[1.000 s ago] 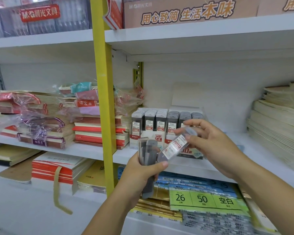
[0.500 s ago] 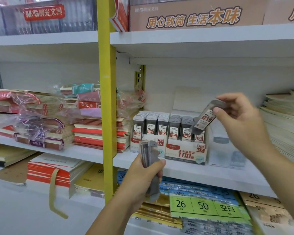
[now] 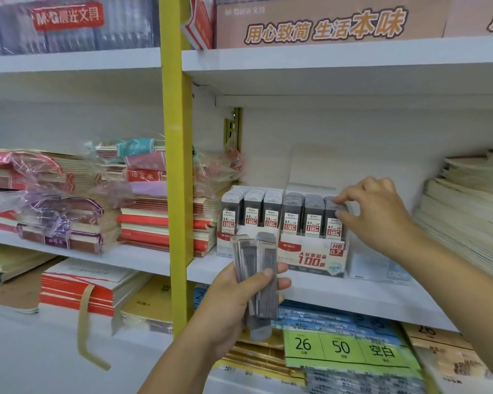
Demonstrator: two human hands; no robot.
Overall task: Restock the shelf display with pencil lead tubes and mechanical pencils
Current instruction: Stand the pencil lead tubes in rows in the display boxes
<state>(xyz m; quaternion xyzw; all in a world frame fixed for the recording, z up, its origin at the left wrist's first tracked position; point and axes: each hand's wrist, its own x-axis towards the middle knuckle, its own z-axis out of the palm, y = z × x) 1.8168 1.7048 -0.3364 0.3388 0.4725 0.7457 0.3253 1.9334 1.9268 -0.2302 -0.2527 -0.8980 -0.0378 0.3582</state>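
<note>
Two white display boxes of grey pencil lead tubes stand side by side on the middle shelf: the 0.5 box (image 3: 249, 223) on the left and the HB 0.7 box (image 3: 313, 253) on the right. My left hand (image 3: 239, 297) grips a small bundle of lead tubes (image 3: 258, 280) upright in front of the shelf edge. My right hand (image 3: 373, 211) reaches to the rightmost row of the 0.7 box, where its fingers and thumb pinch the top of a lead tube (image 3: 335, 211) standing in that row.
A yellow upright post (image 3: 177, 166) divides the shelving. Wrapped notebook stacks (image 3: 69, 200) fill the left bay, and paper stacks (image 3: 467, 211) lie at the right. A low clear box (image 3: 379, 268) sits right of the lead boxes. Packs with green labels (image 3: 342, 348) lie below.
My right hand took one lead tube from the bundle, lifted it up and right, and has now lowered it into the rightmost row of the 0.7 box. The left hand barely moved.
</note>
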